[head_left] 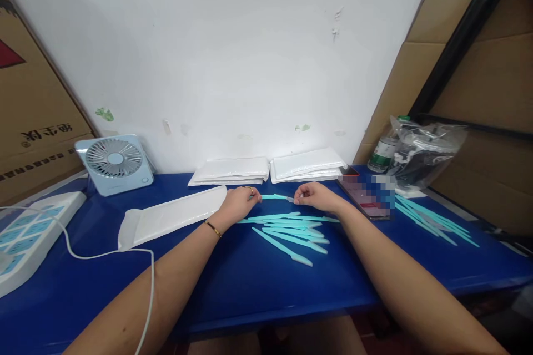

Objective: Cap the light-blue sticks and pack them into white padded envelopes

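Observation:
Between my two hands a turquoise eyebrow razor (273,197) is stretched level above the table. My left hand (240,204) is closed on its handle end, fingers pinched. The fingertips of my right hand (315,198) are pinched at the other end, where a pale, see-through part (290,199) shows; whether it is a cover or the blade I cannot tell. Just below my hands lies a loose pile of several similar turquoise razors (291,230), most with pale tips pointing right. A white padded envelope (175,216) lies flat beside my left hand.
Two stacks of white padded envelopes (233,171) stand along the wall. A phone (364,197), more turquoise razors (433,219), a bottle (382,154) and a plastic bag (428,150) are right. A fan (114,163), power strip (37,233) and white cable (104,255) are left.

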`<state>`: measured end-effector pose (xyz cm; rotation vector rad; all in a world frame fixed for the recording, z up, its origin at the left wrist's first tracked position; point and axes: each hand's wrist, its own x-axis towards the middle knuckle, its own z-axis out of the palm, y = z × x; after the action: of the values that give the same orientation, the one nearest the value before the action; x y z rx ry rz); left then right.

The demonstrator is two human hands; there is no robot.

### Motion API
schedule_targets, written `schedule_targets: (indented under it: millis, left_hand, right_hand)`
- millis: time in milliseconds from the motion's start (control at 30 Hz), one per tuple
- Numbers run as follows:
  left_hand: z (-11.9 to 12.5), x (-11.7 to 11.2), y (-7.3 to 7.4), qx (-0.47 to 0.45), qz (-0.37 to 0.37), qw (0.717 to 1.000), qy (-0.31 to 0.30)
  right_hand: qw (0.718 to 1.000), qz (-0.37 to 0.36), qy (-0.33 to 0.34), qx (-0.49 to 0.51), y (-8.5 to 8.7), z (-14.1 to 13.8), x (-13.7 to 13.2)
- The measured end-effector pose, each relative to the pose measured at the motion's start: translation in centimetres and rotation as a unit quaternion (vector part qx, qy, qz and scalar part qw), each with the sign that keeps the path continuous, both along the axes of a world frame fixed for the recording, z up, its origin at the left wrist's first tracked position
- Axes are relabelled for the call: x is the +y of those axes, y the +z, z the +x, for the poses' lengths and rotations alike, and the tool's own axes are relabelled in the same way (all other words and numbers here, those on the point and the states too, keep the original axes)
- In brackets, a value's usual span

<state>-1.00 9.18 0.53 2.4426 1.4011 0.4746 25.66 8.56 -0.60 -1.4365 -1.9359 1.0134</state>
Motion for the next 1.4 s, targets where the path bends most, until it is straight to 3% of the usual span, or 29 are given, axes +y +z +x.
schedule_targets:
  millis: [167,300,433,600,833,933,1100,1267,1400]
  left_hand:
    - [-0.4,0.1,-0.3,0.01,0.045,0.999,0.017]
    - [-0.4,-0.8,0.1,0.005,0.048,0.998,-0.028]
    - [-0.3,-1.7,0.7,0.027,-0.001,0.994,-0.105]
    - [-0.4,-2.0,0.7,0.017,-0.031,0.993,-0.109]
    - [-0.8,-0.8,0.9,0.042,0.057,0.996,-0.061]
    - [-1.4,-0.2,0.8,0.052,0.039,0.997,-0.037]
    - [-1.8,-0.4,0.2,0.012,0.061,0.995,-0.075]
    - [-1.4,-0.9,-0.2,0.037,0.038,0.99,-0.13]
    - [-1.1,-1.3,0.4,0.017,0.057,0.992,-0.113]
  right_hand:
    - [0.997,0.046,-0.04,-0.044,0.5,1.2,-0.2]
    - [0.996,0.048,0.046,-0.061,1.0,0.4,-1.6]
    - [0.991,0.045,0.066,-0.103,0.8,-0.7,-2.3]
    - [0.985,0.073,0.091,-0.125,0.8,-0.9,-2.3]
    - [0.992,0.085,0.018,-0.097,0.6,0.2,-1.3]
    - [0.992,0.075,-0.018,-0.095,0.6,0.5,-0.9]
    - [0.988,0.099,-0.029,-0.112,2.0,2.6,-1.7]
    - [0.984,-0.034,0.036,-0.174,2.9,6.1,-3.0]
    - [0.976,-0.045,0.065,-0.205,2.6,6.1,-3.2]
